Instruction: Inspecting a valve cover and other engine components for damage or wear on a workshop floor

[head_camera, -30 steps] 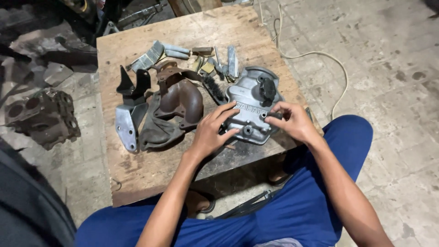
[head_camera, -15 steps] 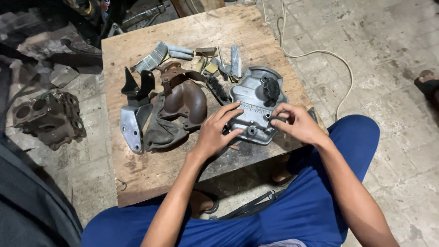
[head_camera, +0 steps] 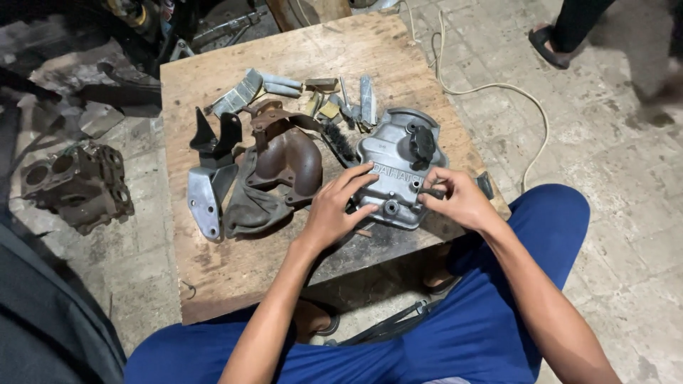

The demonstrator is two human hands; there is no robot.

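Observation:
A grey cast metal engine cover (head_camera: 398, 153) with a black round cap lies at the near right of a wooden board table (head_camera: 213, 270). My left hand (head_camera: 340, 206) rests on the cover's near left edge, fingers spread over it. Fingers of my right hand (head_camera: 455, 199) pinch a small dark part at the cover's near right side; what it is I cannot make out. A rusty brown exhaust manifold (head_camera: 288, 160) lies just left of the cover, on a dark rag.
A grey metal bracket (head_camera: 206, 195) and a black bracket (head_camera: 213, 135) lie at the table's left. Small tools and a wire brush (head_camera: 338, 139) sit behind. An engine block part (head_camera: 75, 185) rests on the floor at left. A white cord (head_camera: 498, 89) and another person's foot (head_camera: 548, 46) are far right.
The view has shifted slightly, so everything sits a bit further right in frame. A foot has appeared at the top right. Both hands stay on the cover.

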